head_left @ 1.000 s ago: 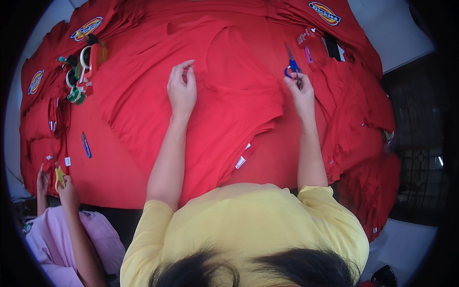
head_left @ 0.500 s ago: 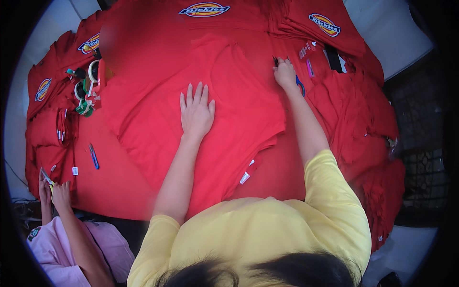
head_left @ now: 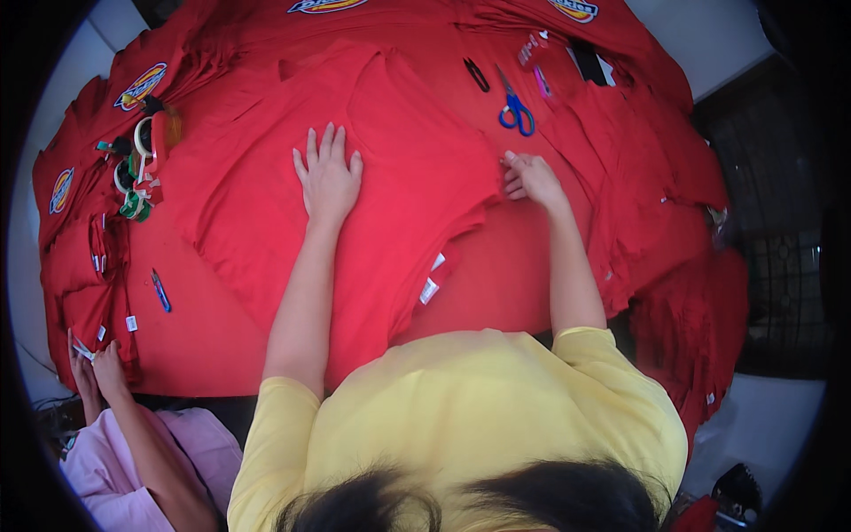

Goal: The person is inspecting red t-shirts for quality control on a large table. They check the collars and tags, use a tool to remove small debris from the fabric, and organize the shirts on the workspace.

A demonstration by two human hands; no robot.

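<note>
A red shirt (head_left: 417, 151) lies spread flat in front of me, with white tags (head_left: 430, 290) showing along its near right edge. My left hand (head_left: 331, 182) rests open on the fabric, palm down and fingers spread. At the shirt's right edge is my right hand (head_left: 534, 180), its fingers curled and pinching the fabric there. Beyond that hand, blue-handled scissors (head_left: 516, 115) and small black thread snips (head_left: 477, 74) lie on the red tabletop (head_left: 208, 328).
Piled red garments (head_left: 638, 195) line the right side. Tape rolls (head_left: 142, 137) sit at the left, above a blue thread snipper (head_left: 160, 291). A pink pen (head_left: 542, 82) lies far right. At lower left a co-worker's hands (head_left: 108, 368) hold scissors over red garments.
My right hand has let go of the black snips and come back toward me to the shirt's right edge. My left hand stays on the shirt. The whole view has shifted slightly.
</note>
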